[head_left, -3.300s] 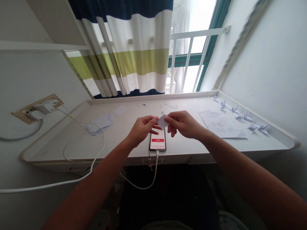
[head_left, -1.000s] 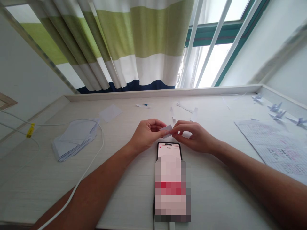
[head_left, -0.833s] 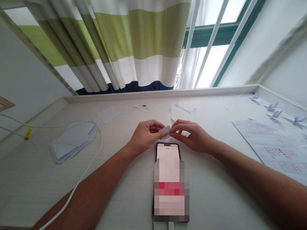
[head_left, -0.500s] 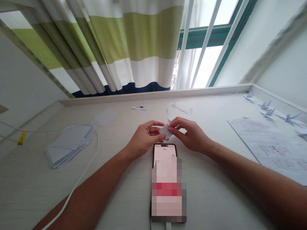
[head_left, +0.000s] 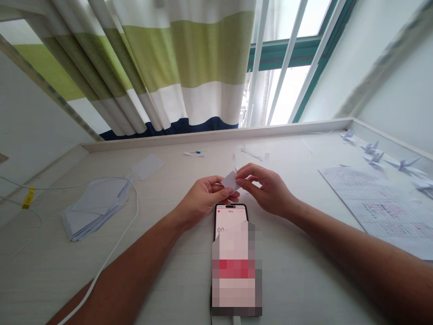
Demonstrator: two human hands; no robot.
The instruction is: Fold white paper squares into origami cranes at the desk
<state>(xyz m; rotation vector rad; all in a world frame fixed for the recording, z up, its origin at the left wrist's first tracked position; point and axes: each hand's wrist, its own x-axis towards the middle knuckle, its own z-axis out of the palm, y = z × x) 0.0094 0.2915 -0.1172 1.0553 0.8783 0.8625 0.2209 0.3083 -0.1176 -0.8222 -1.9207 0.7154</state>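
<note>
A small folded piece of white paper (head_left: 230, 180) is held between my two hands, just beyond the top edge of a phone. My left hand (head_left: 206, 194) pinches its lower left side, thumb on top and fingers beneath. From the other side, my right hand (head_left: 265, 183) grips the paper's right edge between thumb and fingertips. Part of the paper is hidden by the right fingers. The phone (head_left: 232, 216) lies flat on the table between my forearms, its screen lit and mostly blurred out.
Stacked paper sheets (head_left: 98, 203) lie at left, with a white cable (head_left: 137, 198) across them. Several folded paper cranes (head_left: 374, 158) stand at the far right near a written sheet (head_left: 375, 203). Paper strips (head_left: 252, 153) and a single sheet (head_left: 148, 166) lie toward the back ledge (head_left: 203, 135).
The paper has turned in my fingers and now shows a flatter, squarer face. My left fingers have shifted slightly beneath it. The whole view has moved a little.
</note>
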